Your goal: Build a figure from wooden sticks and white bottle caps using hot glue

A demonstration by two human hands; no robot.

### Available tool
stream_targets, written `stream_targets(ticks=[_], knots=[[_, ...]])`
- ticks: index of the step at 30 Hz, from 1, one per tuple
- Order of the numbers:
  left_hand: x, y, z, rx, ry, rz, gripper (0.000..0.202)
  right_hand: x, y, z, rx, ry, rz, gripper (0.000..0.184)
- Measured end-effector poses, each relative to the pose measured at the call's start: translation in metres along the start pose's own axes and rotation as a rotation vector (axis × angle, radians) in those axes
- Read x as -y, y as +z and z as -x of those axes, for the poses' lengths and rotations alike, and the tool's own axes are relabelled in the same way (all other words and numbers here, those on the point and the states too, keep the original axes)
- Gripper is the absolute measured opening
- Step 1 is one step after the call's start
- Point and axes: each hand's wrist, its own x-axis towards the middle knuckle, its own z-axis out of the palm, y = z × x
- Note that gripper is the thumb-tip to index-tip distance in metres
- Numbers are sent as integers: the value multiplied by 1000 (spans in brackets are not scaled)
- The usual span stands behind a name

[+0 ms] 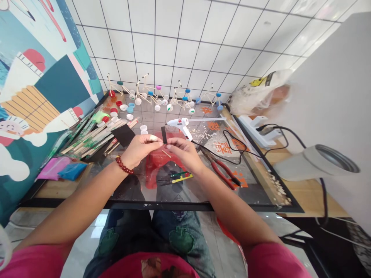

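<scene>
A narrow black strip, perhaps paper or foam, stands upright between my fingertips above the glass tabletop. My left hand pinches its lower end from the left, with a bead bracelet on that wrist. From the right, my right hand pinches the same end with thumb and fingers. Just beyond my hands lies a white hot glue gun, its nozzle pointing left near the strip. A wider black sheet rests left of my left hand. Below my hands is a yellow-and-green craft knife.
Small stick models with bottle caps line the back wall. Wooden chopsticks are piled left, near pink and blue packets. Red-handled pliers lie right, by the glue gun's black cord. A power strip sits farther right.
</scene>
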Motion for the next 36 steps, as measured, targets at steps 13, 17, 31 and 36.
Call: stream_targets(ticks=[13, 17, 31, 36], knots=[[4, 11, 2, 17, -169, 335, 42, 1, 7, -1, -70, 57, -154, 34], [7, 14, 3, -45, -132, 353, 32, 3, 8, 1, -45, 70, -162, 35], [2, 1, -7, -169, -111, 366, 22, 28, -26, 4, -105, -200, 743, 15], [-2, -8, -14, -217, -102, 442, 19, 46, -52, 34, 202, -160, 1122, 11]])
